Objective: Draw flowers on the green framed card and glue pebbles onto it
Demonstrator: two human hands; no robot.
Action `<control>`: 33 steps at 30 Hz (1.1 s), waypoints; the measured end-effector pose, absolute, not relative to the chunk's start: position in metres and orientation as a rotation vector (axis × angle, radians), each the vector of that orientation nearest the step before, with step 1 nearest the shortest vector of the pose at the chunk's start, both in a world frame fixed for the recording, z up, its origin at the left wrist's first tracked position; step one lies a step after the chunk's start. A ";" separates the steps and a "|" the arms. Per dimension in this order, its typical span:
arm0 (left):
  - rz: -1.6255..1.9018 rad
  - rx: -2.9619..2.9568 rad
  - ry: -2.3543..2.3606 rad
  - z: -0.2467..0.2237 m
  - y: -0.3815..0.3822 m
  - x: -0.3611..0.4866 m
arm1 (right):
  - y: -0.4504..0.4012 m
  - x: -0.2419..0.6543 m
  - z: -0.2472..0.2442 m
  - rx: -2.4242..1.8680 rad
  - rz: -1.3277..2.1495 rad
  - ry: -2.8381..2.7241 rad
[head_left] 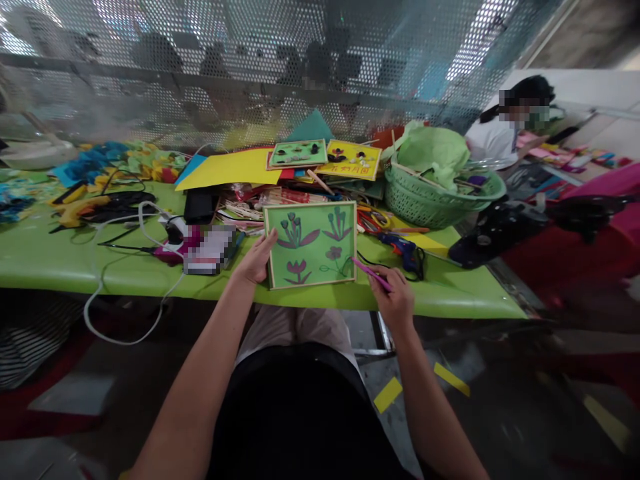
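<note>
Right fingers [399, 280] around purple pen [371, 272]

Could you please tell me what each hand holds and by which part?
The left hand holds the picture by its left edge; the right hand, a purple pen towards its rear.

The card [311, 244] looks matt paper, the pen [366, 268] smooth plastic, the table cover [450, 297] faintly glossy, the perforated screen [265, 103] metallic

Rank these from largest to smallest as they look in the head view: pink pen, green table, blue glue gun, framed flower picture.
1. Green table
2. Framed flower picture
3. Blue glue gun
4. Pink pen, partly covered by the right hand
</note>
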State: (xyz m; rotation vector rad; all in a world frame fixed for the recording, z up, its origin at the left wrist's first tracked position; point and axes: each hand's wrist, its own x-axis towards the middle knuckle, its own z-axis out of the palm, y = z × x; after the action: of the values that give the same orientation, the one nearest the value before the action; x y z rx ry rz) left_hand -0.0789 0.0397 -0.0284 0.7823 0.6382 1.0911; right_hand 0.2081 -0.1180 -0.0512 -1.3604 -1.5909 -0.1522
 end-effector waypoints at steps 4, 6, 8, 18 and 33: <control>1.081 0.793 0.623 -0.027 0.039 -0.079 | -0.118 0.209 -0.054 -1.358 -0.179 -1.579; 1.074 0.795 0.622 -0.027 0.038 -0.079 | -0.118 0.209 -0.054 -1.354 -0.180 -1.586; 1.075 0.795 0.626 -0.027 0.038 -0.079 | -0.118 0.210 -0.054 -1.347 -0.177 -1.599; 1.086 0.779 0.648 -0.026 0.038 -0.078 | -0.116 0.208 -0.054 -1.335 -0.179 -1.616; 1.099 0.768 0.666 -0.023 0.036 -0.077 | -0.117 0.206 -0.054 -1.339 -0.192 -1.626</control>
State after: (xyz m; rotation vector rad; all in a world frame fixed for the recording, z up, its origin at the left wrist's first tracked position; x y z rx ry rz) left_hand -0.0771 0.0358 -0.0230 0.7684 0.6658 1.0992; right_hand 0.2062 -0.1168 -0.0539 -1.3393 -1.6258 -0.1920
